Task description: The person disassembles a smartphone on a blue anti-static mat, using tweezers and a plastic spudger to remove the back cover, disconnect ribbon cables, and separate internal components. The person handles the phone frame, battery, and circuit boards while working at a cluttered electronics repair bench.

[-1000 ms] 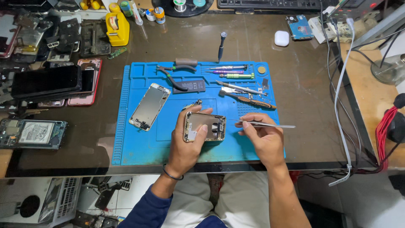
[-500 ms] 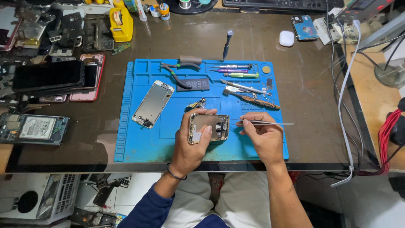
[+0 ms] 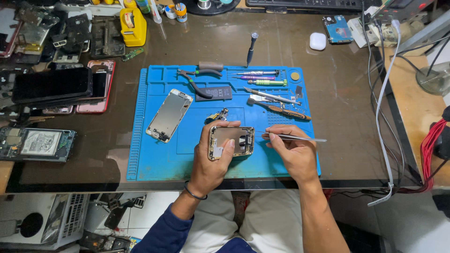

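My left hand (image 3: 211,161) holds an opened phone body (image 3: 232,141) above the blue work mat (image 3: 159,159), inner side up, thumb resting on its lower edge. My right hand (image 3: 293,152) pinches thin metal tweezers (image 3: 295,137) just right of the phone, their tip close to the phone's right edge. A detached phone screen (image 3: 168,115) lies face down on the mat's left half. A small loose part (image 3: 219,115) sits just above the phone.
Pliers (image 3: 194,84), screwdrivers (image 3: 260,77) and a wood-handled tool (image 3: 281,111) line the mat's top. Stacked phones (image 3: 61,86) and a bare circuit board phone (image 3: 37,143) crowd the left. A yellow tape dispenser (image 3: 132,26), white earbud case (image 3: 317,41) and cables (image 3: 389,93) lie further back and right.
The view has shifted slightly, so the mat and hands sit a little lower in frame. Both hands keep their grip, and the tweezers stay beside the phone.
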